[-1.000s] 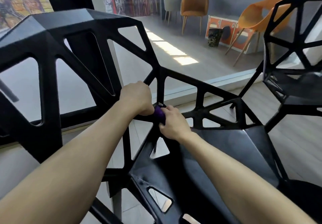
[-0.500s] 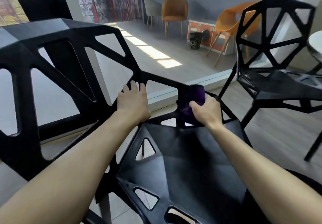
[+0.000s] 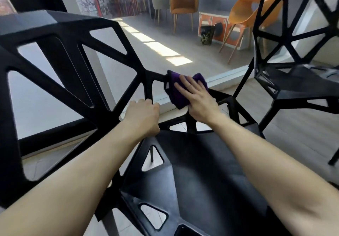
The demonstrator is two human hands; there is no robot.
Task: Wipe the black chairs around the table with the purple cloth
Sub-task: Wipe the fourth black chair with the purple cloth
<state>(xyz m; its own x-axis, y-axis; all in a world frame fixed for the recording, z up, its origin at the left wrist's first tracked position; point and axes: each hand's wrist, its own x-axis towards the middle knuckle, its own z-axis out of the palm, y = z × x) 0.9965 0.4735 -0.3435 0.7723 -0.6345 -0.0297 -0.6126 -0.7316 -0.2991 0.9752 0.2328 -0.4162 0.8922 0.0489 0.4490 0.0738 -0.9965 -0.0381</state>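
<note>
The right grip (image 3: 198,100) lies flat, fingers straight, pressing the purple cloth (image 3: 176,92) onto a side strut of the near black chair (image 3: 201,180), above the seat's far edge. The left grip (image 3: 143,118) is curled round a strut just beside it. The wiped strut runs up and leftward into the backrest lattice, so I'd guess the cloth travels along that line; the second black chair (image 3: 293,85) stands to the right

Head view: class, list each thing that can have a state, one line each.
near black chair: gripped at one strut, cloth on another.
purple cloth: bunched over the chair's upper strut.
left hand: gripping a strut.
right hand: fingers straight, pressing the cloth.
second black chair: standing, untouched.
</note>
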